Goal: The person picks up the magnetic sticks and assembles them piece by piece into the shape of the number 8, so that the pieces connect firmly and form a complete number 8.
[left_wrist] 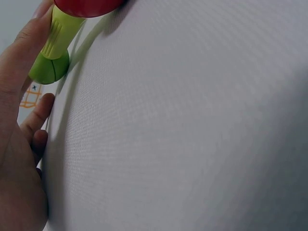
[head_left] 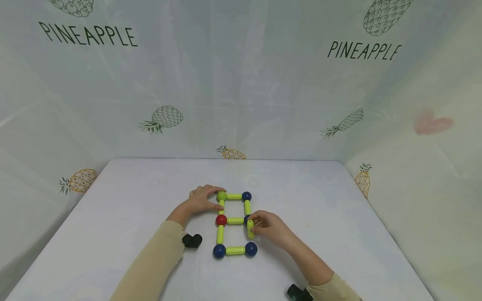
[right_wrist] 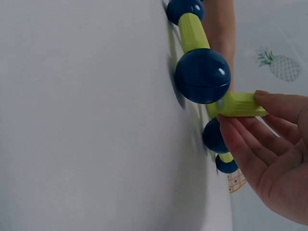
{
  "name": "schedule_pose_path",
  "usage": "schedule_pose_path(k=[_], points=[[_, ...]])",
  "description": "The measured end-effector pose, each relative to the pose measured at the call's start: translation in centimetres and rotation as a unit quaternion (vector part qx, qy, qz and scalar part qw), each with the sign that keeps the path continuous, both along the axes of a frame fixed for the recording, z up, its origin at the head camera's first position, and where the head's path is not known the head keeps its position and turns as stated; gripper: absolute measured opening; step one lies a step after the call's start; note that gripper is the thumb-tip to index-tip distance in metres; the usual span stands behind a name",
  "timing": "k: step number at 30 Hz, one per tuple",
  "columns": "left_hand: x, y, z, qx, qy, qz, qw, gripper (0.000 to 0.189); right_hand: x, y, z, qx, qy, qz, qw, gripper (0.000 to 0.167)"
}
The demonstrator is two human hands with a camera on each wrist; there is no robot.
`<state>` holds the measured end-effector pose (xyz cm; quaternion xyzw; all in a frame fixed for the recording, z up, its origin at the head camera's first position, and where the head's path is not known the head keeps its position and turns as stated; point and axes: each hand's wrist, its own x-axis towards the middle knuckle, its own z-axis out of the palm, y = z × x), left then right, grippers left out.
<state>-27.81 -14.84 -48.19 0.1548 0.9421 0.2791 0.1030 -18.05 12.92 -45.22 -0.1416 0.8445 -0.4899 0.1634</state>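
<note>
On the white table [head_left: 301, 192] lies a toy frame of yellow-green rods [head_left: 234, 197] and balls. A green ball [head_left: 221, 196] forms its far left corner, a red ball [head_left: 221, 220] the left middle, and blue balls [head_left: 250, 249] the others. My left hand [head_left: 201, 200] holds the frame's far left part, index finger at the green ball and thumb against the rod below it. Thumb and fingertips of my right hand [head_left: 273, 228] pinch a loose yellow-green rod [right_wrist: 243, 104], tilted up beside the right middle blue ball [head_left: 247, 220]. Between that ball and the near right one is a gap.
Dark wrist devices [head_left: 192, 241] sit at both cuffs. A white curtain [head_left: 241, 83] printed with pineapples stands behind the table and along its sides. Bare tabletop stretches left and right of the frame.
</note>
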Motion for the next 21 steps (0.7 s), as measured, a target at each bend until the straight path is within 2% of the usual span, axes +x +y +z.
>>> schedule_pose_path(k=[10,21], points=[[-0.04,-0.07,-0.08,0.005,-0.002,-0.002,1.0,0.067,0.04,-0.46,-0.69,-0.008,0.005,-0.044,0.999,0.027],[-0.01,-0.04,-0.04,-0.001,-0.001,-0.002,1.0,0.067,0.06,-0.57,-0.91,0.009,0.009,-0.052,0.9986,0.025]])
